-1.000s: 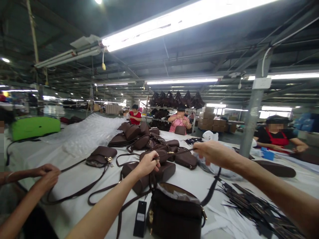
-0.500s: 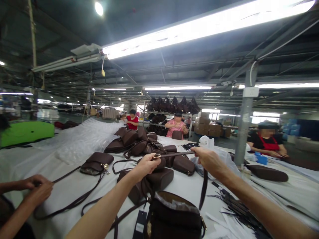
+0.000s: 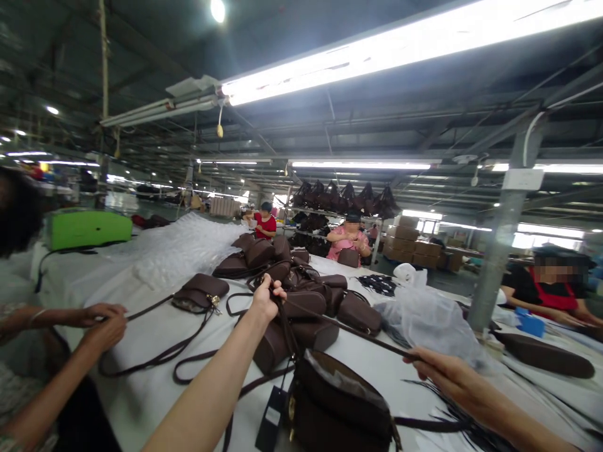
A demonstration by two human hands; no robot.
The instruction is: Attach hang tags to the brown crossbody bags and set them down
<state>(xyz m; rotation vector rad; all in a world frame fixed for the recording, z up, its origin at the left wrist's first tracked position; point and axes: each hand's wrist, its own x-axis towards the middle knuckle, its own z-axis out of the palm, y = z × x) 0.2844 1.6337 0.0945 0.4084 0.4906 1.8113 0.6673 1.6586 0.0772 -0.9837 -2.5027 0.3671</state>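
Note:
A dark brown bag strap [image 3: 351, 329] runs taut between my two hands, sloping down to the right. My left hand [image 3: 266, 300] is closed around its upper end, above the pile. Lower on the right, my right hand [image 3: 440, 370] pinches the strap between thumb and fingers. Just below, a dark brown handbag [image 3: 342, 405] stands with its top open and clear plastic inside. A black tag [image 3: 272, 417] hangs at its left side. Behind my left hand lies a heap of brown handbags [image 3: 301, 304].
At the left, a co-worker's hands [image 3: 106, 323] hold the strap of another brown bag [image 3: 200, 293]. Clear plastic wrap [image 3: 188, 242] covers the table's far left. A metal post [image 3: 506, 232] rises at the right, near a plastic bag [image 3: 424, 314] and black tassel-like strips [image 3: 447, 408].
My right hand has moved down and right, pulling the strap into a downward slope. My left hand has shifted left and slightly up. The camera view has turned a little left.

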